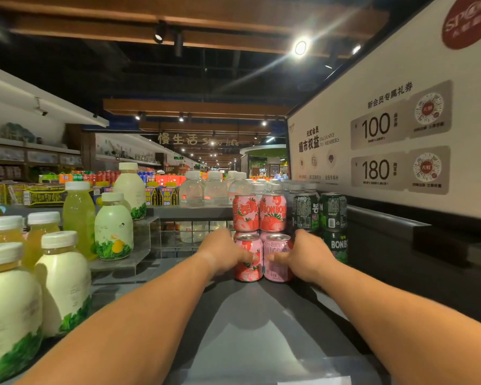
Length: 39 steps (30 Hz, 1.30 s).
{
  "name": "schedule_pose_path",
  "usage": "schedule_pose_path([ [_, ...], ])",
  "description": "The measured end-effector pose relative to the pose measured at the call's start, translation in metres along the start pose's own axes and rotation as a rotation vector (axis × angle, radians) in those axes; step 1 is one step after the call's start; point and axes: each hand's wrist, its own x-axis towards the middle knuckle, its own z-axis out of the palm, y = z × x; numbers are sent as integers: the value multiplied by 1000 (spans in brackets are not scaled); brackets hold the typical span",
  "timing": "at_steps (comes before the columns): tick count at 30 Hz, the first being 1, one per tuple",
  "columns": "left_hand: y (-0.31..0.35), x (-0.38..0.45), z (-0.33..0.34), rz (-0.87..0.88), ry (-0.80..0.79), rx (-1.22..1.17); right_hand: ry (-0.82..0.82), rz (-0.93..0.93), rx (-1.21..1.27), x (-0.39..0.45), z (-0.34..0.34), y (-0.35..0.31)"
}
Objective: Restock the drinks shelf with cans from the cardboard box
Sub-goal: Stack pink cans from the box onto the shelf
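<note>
While your left hand (pixel 228 252) grips one pink can (pixel 247 259) and your right hand (pixel 306 255) its neighbour (pixel 278 258), you seat both on the shelf (pixel 250 315), squared against the stacked pink cans (pixel 258 212) directly behind.

A: Bare grey shelf (pixel 250 323) runs open down the middle, wide enough for both forearms.

B: Left side's walled by juice bottles (pixel 64 282) on clear risers (pixel 122 266).

A: Right side, the dark ledge (pixel 417 232) under the signboard (pixel 386 140) hems it in.

B: Dead ahead, the pink cans (pixel 261 257) stand stacked two high, green cans (pixel 328 215) touching them at the right. Both hands, left (pixel 225 252) and right (pixel 307 255), fill the gap before them.
</note>
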Motion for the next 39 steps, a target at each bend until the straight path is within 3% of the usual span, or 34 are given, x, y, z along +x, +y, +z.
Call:
schedule_pose_path([
  [3,12,-24,-24,16,85,203,7,-34,-28,-15,-17,-2],
  [8,31,-93,-55,29,156,322,22,-128,2,-56,-45,-12],
  [17,37,-256,-66,-55,348,239,41,-392,105,-203,-65,-33],
  [23,10,-372,-64,-198,427,169,-33,-599,107,-320,-28,-48],
  [28,-46,-475,-55,-365,417,162,-179,-591,189,-408,32,-72],
  [39,-230,-718,-60,-903,409,280,-717,-597,198,-621,191,-134],
])
